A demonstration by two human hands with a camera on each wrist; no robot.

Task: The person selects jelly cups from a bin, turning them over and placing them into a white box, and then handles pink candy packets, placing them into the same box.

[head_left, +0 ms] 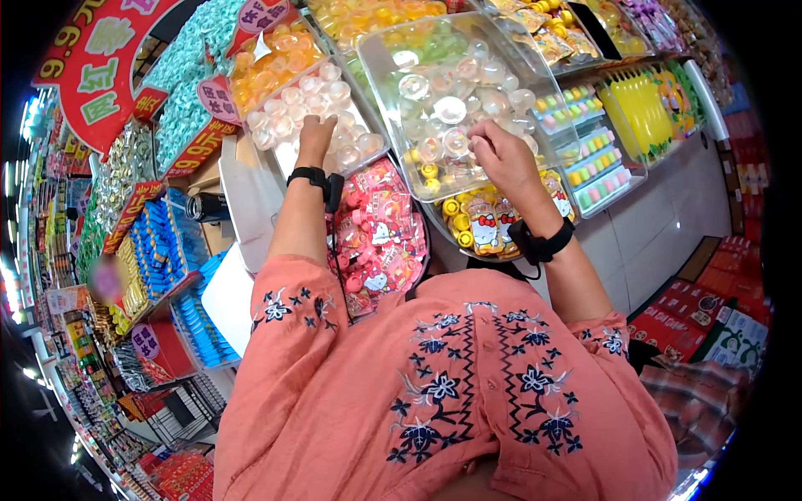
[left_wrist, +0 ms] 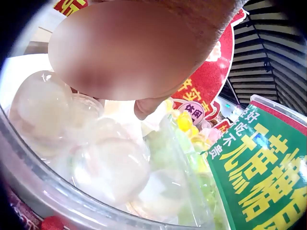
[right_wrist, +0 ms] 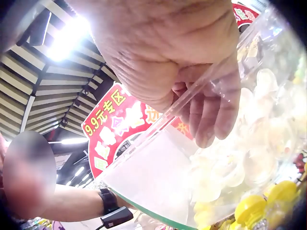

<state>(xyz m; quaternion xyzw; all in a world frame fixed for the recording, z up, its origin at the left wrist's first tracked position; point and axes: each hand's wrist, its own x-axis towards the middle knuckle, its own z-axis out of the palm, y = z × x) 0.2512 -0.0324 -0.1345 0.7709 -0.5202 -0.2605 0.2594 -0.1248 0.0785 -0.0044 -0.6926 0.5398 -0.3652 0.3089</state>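
Note:
My left hand (head_left: 316,140) reaches down into a clear bin of pale white jelly cups (head_left: 288,104), its fingertips among the cups. In the left wrist view several of these cups (left_wrist: 110,167) lie close below the hand, which is partly blurred; I cannot tell whether it holds one. My right hand (head_left: 505,160) grips the side of a large clear plastic box (head_left: 380,50). Its fingers (right_wrist: 223,115) show through the clear wall in the right wrist view. Whitish jelly cups (head_left: 455,108) are visible within the box, which overlaps the yellow candies and Hello Kitty packs (head_left: 493,225).
Pink Hello Kitty packs (head_left: 384,238) fill a round tub near my body. Orange jelly cups (head_left: 280,67) are behind the left bin. Trays of pastel sweets (head_left: 593,167) stand to the right. Red price signs (head_left: 104,75) rise at left, and a green sign (left_wrist: 264,163) stands beside the left bin.

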